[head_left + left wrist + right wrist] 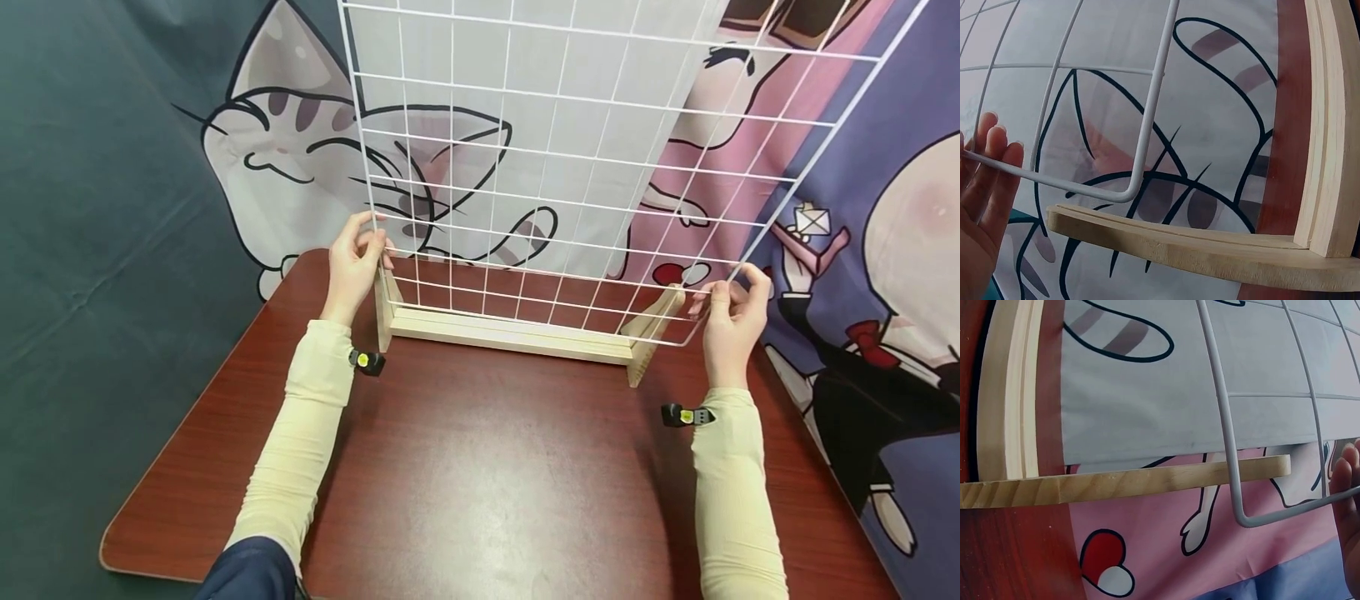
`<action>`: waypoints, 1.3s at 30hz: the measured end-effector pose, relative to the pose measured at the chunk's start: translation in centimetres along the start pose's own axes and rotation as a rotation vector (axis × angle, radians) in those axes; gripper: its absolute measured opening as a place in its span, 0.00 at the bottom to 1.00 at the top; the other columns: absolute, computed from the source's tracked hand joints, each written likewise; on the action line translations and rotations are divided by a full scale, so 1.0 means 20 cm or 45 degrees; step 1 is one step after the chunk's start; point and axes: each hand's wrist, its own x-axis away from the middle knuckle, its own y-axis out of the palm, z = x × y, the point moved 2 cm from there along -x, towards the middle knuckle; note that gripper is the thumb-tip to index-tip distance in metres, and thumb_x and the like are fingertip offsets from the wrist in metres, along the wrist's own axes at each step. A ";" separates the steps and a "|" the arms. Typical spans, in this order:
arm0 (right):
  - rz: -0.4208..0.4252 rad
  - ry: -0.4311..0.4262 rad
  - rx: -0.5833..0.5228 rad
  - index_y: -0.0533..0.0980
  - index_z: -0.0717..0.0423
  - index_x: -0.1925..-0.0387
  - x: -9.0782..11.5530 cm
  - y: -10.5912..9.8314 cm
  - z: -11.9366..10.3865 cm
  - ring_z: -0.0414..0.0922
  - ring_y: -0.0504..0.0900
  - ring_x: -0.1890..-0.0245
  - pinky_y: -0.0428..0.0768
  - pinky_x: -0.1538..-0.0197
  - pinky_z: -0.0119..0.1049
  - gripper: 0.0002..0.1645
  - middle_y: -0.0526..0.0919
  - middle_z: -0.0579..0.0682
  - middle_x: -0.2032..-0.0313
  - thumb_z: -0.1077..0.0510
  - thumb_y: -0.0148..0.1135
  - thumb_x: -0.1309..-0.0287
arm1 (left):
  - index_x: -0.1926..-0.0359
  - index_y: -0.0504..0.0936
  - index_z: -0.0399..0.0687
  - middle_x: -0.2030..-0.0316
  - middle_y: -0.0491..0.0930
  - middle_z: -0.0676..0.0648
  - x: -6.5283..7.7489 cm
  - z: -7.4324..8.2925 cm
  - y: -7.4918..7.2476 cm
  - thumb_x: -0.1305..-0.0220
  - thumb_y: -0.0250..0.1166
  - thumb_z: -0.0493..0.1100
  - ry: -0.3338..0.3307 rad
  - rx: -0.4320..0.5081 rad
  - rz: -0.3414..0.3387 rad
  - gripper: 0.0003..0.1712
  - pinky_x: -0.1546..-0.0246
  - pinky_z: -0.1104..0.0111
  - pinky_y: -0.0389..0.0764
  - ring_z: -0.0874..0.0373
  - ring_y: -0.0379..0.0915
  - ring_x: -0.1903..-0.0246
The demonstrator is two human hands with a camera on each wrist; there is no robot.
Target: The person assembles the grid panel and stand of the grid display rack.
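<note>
A white wire grid panel (797, 179) is held up by both hands, leaning away at the top. My left hand (354, 265) grips its left edge wire between thumb and fingers; in the left wrist view the fingers (999, 181) lie across the wire. On the right edge, near the lower corner, my right hand (732, 323) pinches the wire. Below stands a pale wooden stand (510, 333) with a grooved bar between two side pieces. The panel's corner hangs close to the left side piece (1204, 253). In the right wrist view, its other corner overlaps the right side piece (1129, 482).
The stand rests towards the back of a reddish-brown table (480, 467). Behind it hangs a cloth with cartoon figures (300, 150), and a green curtain (90, 250) hangs at the left. Small cameras (367, 362) sit on both wrists.
</note>
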 end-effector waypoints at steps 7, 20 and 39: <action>0.049 0.021 0.034 0.72 0.55 0.53 -0.02 0.02 -0.01 0.40 0.76 0.85 0.77 0.78 0.27 0.13 0.79 0.50 0.79 0.70 0.53 0.36 | 0.47 0.74 0.29 0.79 0.81 0.53 -0.02 -0.01 -0.01 0.32 0.57 0.33 -0.005 0.005 0.013 0.15 0.80 0.74 0.73 0.61 0.73 0.85; 0.025 -0.010 -0.017 0.73 0.57 0.55 -0.10 0.08 -0.03 0.43 0.74 0.87 0.76 0.80 0.29 0.11 0.79 0.53 0.81 0.71 0.54 0.37 | 0.50 0.75 0.29 0.80 0.80 0.56 -0.12 0.01 -0.02 0.32 0.57 0.34 0.023 0.036 -0.004 0.13 0.81 0.74 0.75 0.64 0.73 0.86; 0.119 -0.026 -0.050 0.74 0.57 0.56 -0.20 0.19 -0.07 0.41 0.73 0.89 0.71 0.84 0.28 0.10 0.78 0.52 0.82 0.69 0.55 0.37 | 0.52 0.77 0.33 0.82 0.80 0.53 -0.24 0.04 -0.03 0.32 0.59 0.35 -0.041 0.221 0.051 0.11 0.80 0.75 0.76 0.63 0.72 0.87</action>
